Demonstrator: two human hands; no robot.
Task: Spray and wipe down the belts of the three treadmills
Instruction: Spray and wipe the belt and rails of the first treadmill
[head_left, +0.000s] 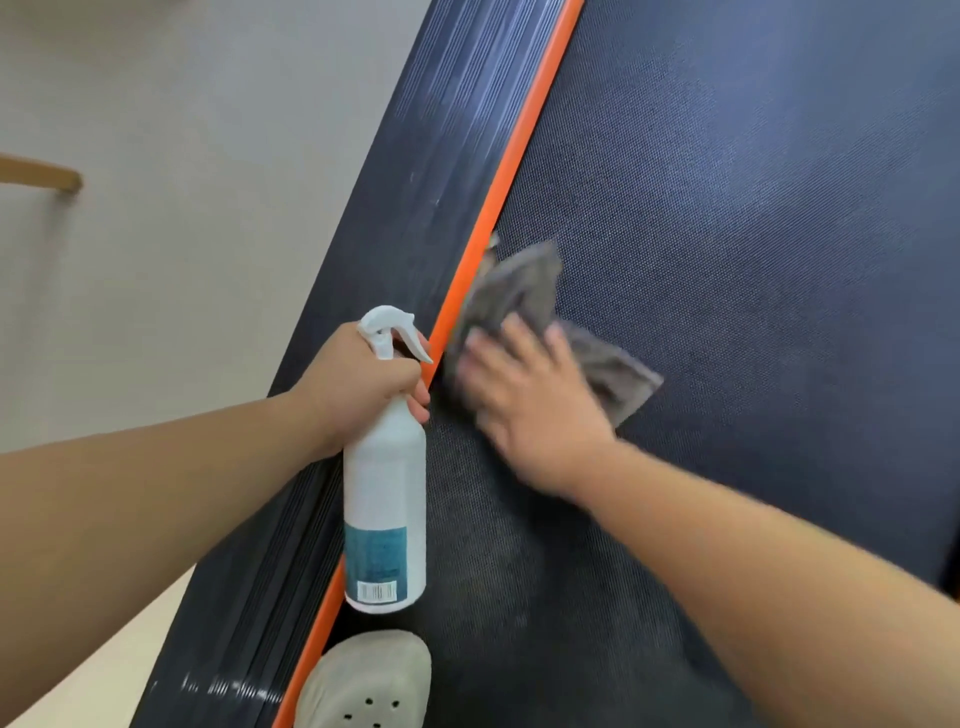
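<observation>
Grey crumpled cloth (519, 291) is being pressed on dark textured treadmill belt (753, 208), just beside orange edge strip (521, 135). White spray bottle (385, 493), teal label, is being held upright over belt's left edge.

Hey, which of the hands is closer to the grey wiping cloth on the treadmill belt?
Right. The right hand presses flat on the grey wiping cloth; the left hand grips the white plastic spray bottle to the cloth's left, not touching it.
</observation>
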